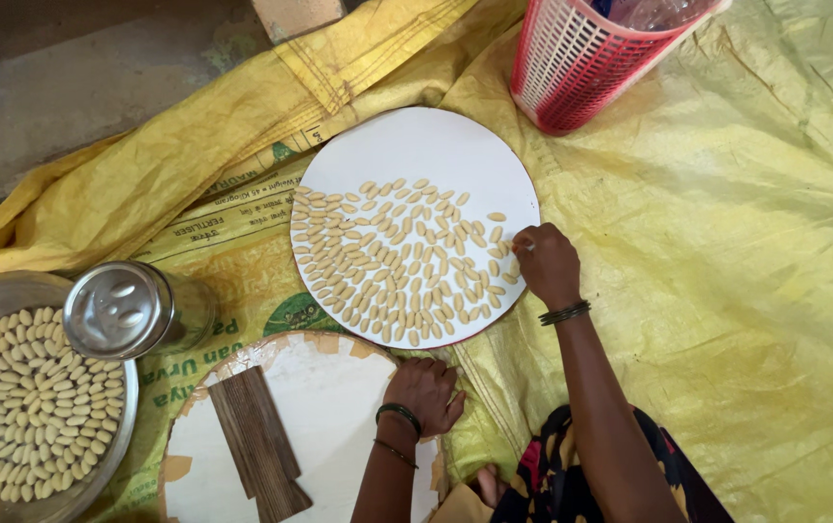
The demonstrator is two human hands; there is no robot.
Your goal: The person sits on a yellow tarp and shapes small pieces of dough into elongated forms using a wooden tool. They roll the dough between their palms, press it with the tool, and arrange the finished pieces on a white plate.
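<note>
Head view: our right hand [546, 263] pinches one soft dough piece [527, 248] (fragile, we judge) lightly; left hand [428, 391] rests flat, empty.

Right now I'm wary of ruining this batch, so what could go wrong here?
The right hand works at the crowded edge of the white round board; a nudge could push the dough pieces off its rim onto the yellow sheet. The left hand leans on the lower board, which might tip or slide.

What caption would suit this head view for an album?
Right hand setting small dough pieces on a round white board; left hand resting on a second board.
</note>
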